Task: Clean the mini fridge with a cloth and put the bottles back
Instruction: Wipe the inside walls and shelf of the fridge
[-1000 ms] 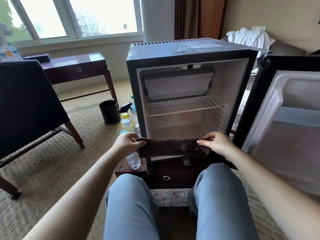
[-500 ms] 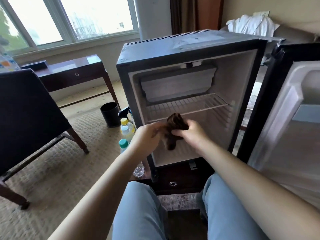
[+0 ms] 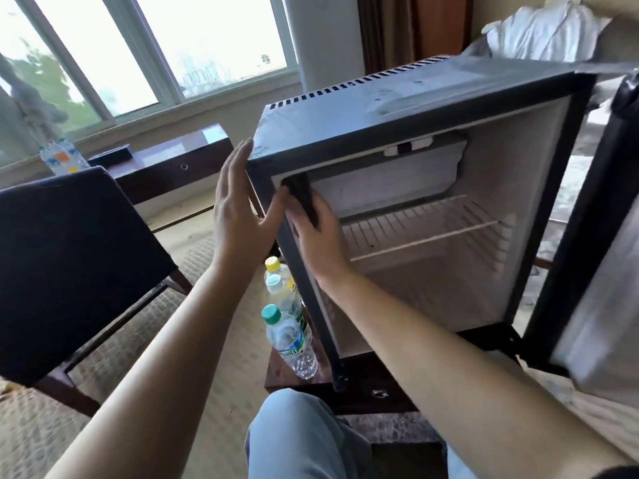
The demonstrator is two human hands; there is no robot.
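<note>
**A:** Where is the cloth?

**B:** The dark brown cloth (image 3: 301, 198) is pushed into the upper left inner corner of the mini fridge (image 3: 397, 112), a little left of the frame's centre. The right hand (image 3: 320, 247) grips it. Its fingers are mostly hidden behind the fold, so I can't say how they wrap.

**A:** Which way does it lie?

**B:** It's folded narrow, with the long axis roughly up and down along the left inner wall. It sits above the knuckles, and the wrist trails toward the bottom of the frame.

**A:** So where does the wipe go?

**B:** My guess is down that wall, or rightward under the ceiling. The wire shelf (image 3: 425, 233) sits just below and right of the hand and would cut a downward stroke short.

**A:** And the other hand?

**B:** The left hand (image 3: 238, 216) is flat and open, fingers straight. Its palm is against the fridge's outer left side and the thumb reaches over the front frame. It seems to be steadying the fridge.

**A:** The bottles?

**B:** The bottles (image 3: 288, 326) stand outside at lower centre, just left of the fridge's front edge and nearer the left hand. The door (image 3: 608, 271) hangs open at right.
</note>
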